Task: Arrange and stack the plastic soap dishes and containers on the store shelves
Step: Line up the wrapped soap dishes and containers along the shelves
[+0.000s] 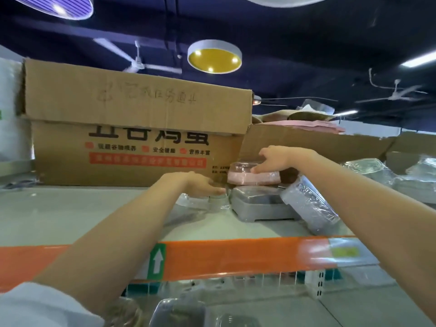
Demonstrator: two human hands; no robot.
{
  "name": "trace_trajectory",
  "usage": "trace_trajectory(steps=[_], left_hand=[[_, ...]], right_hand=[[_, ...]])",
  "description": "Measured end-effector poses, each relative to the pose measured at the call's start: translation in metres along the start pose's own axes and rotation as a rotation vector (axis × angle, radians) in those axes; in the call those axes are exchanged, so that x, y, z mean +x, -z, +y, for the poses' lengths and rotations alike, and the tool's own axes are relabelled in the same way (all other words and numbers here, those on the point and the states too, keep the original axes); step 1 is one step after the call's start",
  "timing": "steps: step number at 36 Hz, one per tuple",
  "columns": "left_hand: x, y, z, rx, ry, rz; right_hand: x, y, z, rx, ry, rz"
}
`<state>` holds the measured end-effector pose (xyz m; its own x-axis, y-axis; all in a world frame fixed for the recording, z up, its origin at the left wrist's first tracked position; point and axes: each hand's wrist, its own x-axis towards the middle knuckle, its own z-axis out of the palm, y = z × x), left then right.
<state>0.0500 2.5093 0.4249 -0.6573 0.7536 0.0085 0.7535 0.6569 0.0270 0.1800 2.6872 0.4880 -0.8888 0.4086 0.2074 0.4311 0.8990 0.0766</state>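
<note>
Fingers [264, 169] of the right hand [274, 159] curl over the pink soap dish [250, 177], thumb low on its near side, gripping the clear domed lid. That oval dish, shiny with film wrap, sits stacked on a grey rectangular soap dish [257, 204] on the pale shelf [70, 213]. Left hand [200, 185] lies just left of the stack, fingers straight and together, tips on a small clear plastic container [217, 201]. A wrapped grey container [309, 204] leans tilted against the grey dish's right side. Matte cardboard box [132, 123] with printed characters stands behind. Glossy orange shelf edge strip [236, 256] runs along the front.
</note>
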Motion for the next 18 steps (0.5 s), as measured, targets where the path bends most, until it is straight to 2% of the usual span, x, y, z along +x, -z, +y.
trace_trajectory(steps=[4,9,14,18], left_hand=[[0.004,-0.003,-0.009,0.056,0.065,0.003],[0.002,-0.001,-0.001,0.081,0.07,0.005],[-0.016,0.002,0.007,0.106,0.072,0.044],[-0.023,0.001,0.005,0.014,0.074,0.003]], right_hand=[[0.005,-0.007,0.002,-0.045,-0.045,-0.102],[0.011,-0.011,0.0,-0.163,-0.05,-0.038],[0.01,-0.008,-0.001,0.079,-0.028,-0.095],[0.015,-0.011,0.002,0.196,-0.039,-0.136]])
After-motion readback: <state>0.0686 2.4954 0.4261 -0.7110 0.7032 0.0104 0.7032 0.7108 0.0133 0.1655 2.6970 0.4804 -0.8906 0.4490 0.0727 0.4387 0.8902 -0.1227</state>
